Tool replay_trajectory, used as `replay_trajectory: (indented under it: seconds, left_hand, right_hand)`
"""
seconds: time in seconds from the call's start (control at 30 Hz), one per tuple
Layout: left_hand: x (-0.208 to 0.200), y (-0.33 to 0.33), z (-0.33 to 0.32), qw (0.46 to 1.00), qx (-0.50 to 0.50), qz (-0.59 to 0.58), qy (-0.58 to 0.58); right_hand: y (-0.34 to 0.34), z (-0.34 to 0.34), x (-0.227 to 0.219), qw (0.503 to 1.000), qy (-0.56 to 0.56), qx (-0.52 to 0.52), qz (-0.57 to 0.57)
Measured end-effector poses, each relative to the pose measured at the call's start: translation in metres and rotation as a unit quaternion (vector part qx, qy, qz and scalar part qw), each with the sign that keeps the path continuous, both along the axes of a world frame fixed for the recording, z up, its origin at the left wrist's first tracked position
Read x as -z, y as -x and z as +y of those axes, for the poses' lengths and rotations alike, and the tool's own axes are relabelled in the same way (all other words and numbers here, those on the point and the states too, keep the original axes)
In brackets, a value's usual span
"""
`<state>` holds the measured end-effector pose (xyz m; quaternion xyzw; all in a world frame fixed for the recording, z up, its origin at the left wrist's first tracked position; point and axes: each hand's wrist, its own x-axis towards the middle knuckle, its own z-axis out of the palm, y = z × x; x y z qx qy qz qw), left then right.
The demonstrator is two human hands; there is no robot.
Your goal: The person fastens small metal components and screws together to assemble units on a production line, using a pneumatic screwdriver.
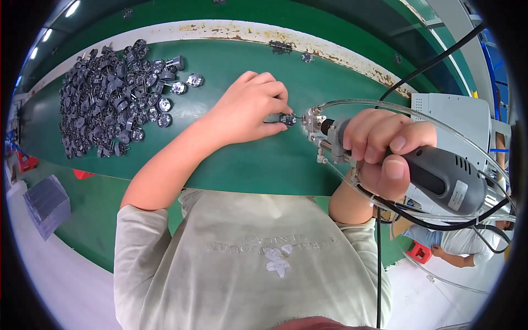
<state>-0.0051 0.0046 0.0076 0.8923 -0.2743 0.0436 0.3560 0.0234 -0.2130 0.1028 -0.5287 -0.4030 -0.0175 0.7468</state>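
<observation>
My left hand pinches a small dark round part between thumb and fingers, just above the green bench top. In my right hand is a grey handheld electric screwdriver, my fingers wrapped round its body. The metal nozzle at its front points left at the held part, and its thin tip reaches close to it; whether they touch I cannot tell. A large heap of similar dark parts with thin pins lies left of my left arm. Several of them lie loose at the heap's right edge.
Clear hoses and a black cable run from the screwdriver. A light grey machine box stands at the right. A worn white rail borders the green bench. Another person sits at the lower right.
</observation>
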Motion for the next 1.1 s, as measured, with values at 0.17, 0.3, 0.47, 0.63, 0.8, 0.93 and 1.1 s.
replay_trajectory:
  seconds: [0.17,0.3,0.47,0.63,0.8,0.93,1.1]
  left_hand:
    - [0.0,-0.001,0.001,1.0,-0.002,-0.006,0.001]
    - [0.001,-0.003,0.0,1.0,0.003,-0.011,0.001]
    - [0.001,-0.008,0.003,1.0,0.014,-0.011,-0.011]
    - [0.009,-0.001,0.004,1.0,0.012,-0.012,0.005]
    - [0.006,0.001,0.004,1.0,0.014,-0.008,0.009]
    - [0.005,-0.002,0.004,1.0,0.017,-0.01,0.014]
    - [0.005,-0.002,0.004,1.0,0.018,-0.005,0.011]
  right_hand:
    - [-0.001,0.003,0.0,1.0,0.009,0.001,0.002]
    - [-0.002,0.008,0.0,1.0,0.009,0.004,0.004]
    - [-0.014,0.024,-0.001,0.996,0.084,-0.015,-0.03]
    - [0.003,0.025,-0.005,0.999,0.042,0.001,0.014]
    - [0.006,-0.014,-0.034,0.998,-0.041,-0.042,-0.036]
    - [0.002,-0.004,-0.016,0.998,-0.025,-0.056,-0.02]
    - [0.002,-0.002,-0.008,0.997,-0.023,-0.064,0.029]
